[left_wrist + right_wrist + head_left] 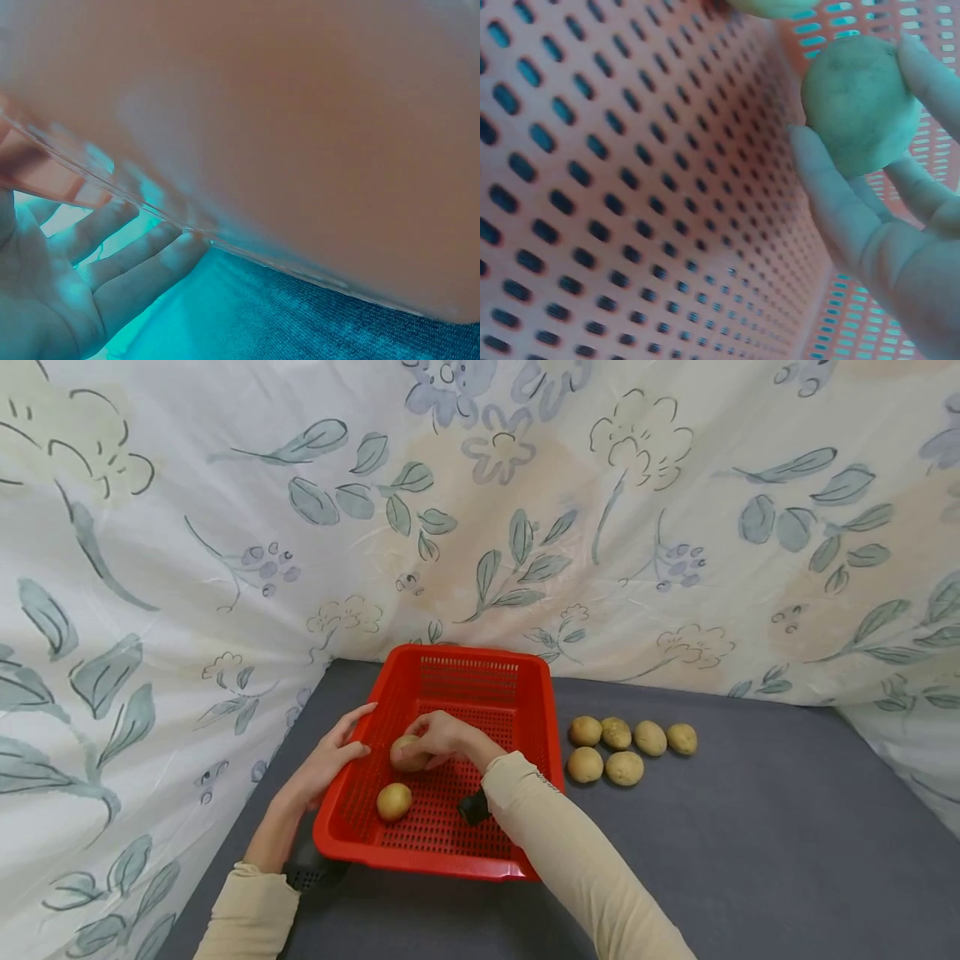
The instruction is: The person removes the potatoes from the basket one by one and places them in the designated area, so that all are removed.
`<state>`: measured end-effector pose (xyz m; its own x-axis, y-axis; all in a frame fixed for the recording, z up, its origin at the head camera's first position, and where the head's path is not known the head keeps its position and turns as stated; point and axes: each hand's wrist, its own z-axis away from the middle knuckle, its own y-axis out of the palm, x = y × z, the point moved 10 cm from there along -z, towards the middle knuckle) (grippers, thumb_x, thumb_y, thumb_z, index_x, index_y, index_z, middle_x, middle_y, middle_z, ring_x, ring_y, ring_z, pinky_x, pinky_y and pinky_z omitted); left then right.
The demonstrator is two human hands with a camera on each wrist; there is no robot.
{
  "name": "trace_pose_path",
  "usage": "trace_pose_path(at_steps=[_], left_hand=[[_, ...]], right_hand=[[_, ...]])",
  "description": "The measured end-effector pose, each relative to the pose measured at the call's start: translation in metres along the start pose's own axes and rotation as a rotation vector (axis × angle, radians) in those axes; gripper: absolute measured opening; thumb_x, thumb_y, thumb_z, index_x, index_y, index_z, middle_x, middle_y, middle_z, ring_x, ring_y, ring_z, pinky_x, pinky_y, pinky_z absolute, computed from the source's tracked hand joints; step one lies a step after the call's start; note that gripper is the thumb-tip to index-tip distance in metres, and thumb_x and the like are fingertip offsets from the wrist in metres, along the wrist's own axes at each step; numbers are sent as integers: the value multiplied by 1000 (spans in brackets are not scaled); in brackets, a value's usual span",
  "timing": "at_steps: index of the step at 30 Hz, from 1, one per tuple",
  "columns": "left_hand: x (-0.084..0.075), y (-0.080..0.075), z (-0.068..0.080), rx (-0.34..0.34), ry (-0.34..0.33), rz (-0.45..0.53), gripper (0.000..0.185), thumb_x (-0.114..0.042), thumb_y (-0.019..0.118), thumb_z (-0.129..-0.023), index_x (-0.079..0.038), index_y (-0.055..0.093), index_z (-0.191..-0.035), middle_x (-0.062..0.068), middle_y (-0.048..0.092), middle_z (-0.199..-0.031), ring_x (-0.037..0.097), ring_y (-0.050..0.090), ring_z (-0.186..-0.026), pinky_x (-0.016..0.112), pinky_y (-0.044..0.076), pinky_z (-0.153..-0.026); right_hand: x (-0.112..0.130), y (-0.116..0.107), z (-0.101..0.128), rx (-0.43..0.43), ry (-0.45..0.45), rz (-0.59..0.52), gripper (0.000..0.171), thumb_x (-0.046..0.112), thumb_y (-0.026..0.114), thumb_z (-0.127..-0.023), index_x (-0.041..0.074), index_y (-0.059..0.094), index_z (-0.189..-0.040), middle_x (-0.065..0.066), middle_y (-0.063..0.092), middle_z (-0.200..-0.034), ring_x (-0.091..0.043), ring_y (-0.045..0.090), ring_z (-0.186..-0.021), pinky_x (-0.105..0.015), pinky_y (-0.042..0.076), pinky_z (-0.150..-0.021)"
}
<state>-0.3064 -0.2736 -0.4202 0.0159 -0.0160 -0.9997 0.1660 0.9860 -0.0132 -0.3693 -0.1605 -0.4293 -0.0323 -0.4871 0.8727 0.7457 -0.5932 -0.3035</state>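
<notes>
A red plastic basket (442, 864) with slotted walls and floor stands on the dark table. My right hand (447, 737) reaches into it and grips a potato (408, 755) between thumb and fingers near the left wall. The right wrist view shows this potato (859, 105) with fingertips on both sides of it. Another potato (394, 802) lies on the basket floor, closer to the front. At the basket's left side, my left hand (327, 763) touches the rim with fingers spread. In the left wrist view, its fingers (154, 277) extend fairly straight against the basket's outside.
Right of the basket, several potatoes (625, 768) lie in two rows on the dark grey tabletop (765, 810). A floral cloth (525, 527) hangs behind the table and along its left side. Each wrist carries a black device, the right one (474, 807) inside the basket.
</notes>
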Motion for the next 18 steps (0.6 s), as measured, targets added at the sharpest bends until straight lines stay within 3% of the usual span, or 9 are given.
trace_pose_path(at_steps=[18], left_hand=[[-2,2,3,-16,2,-23,64,-3,39,-94,-16,17,-152,26,30,-141,39,54,-107,47,52,-75]], right_hand=[[23,-61,33,-52,-7,-27,39,14,74,-83,-1,58,-115,-12,54,-111,-23,56,-91,-45,50,-85]])
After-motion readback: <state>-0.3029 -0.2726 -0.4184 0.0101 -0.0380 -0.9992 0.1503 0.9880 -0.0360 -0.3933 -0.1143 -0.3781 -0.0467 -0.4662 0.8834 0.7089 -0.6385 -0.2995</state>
